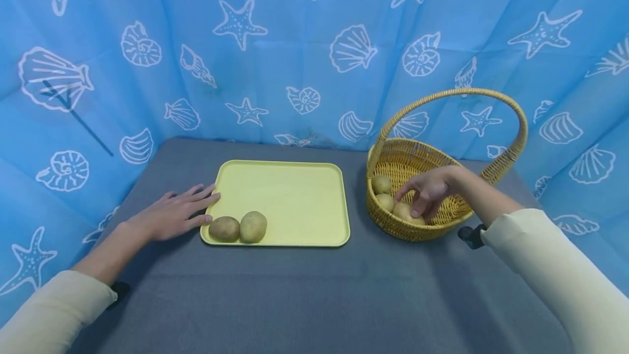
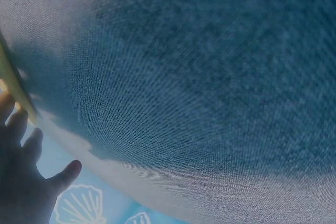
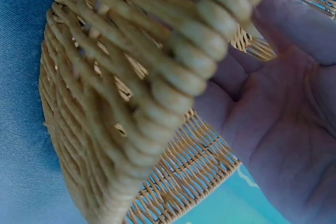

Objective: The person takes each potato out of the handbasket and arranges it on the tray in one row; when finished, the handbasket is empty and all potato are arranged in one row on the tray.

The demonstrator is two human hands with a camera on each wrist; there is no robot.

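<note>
Thumb and fingers of the right hand (image 1: 429, 194) grip a pale potato (image 1: 405, 212), the thumb on its right side and fingertips on its left. Held this way, the potato sits inside the wicker basket (image 1: 415, 232), by its near wall, and the wrist bends down over the right part of the opening. Close against that wall in the right wrist view, the woven rim hides much of the fingers, while the palm shows.

Two more potatoes are in the basket, along its left wall: a far potato (image 1: 381, 184) and a middle potato (image 1: 385, 201), the latter just beside the gripped one. Above them arches the basket's wrapped handle (image 1: 454, 92).

Left of the basket, and apart from it, lies a yellow rectangular tray (image 1: 290, 195). In its near-left corner are a brown potato (image 1: 224, 229) and, just to the right, a lighter potato (image 1: 253, 226). At the tray's left rim is the left hand (image 1: 178, 215), fingers spread wide and holding nothing; whether it presses on the rim cannot be told.

Both arms wear cream sleeves (image 1: 550, 255). Grey cloth (image 1: 314, 299) covers the table, and a blue curtain (image 1: 300, 26) with white shells and starfish hangs at the far side.
</note>
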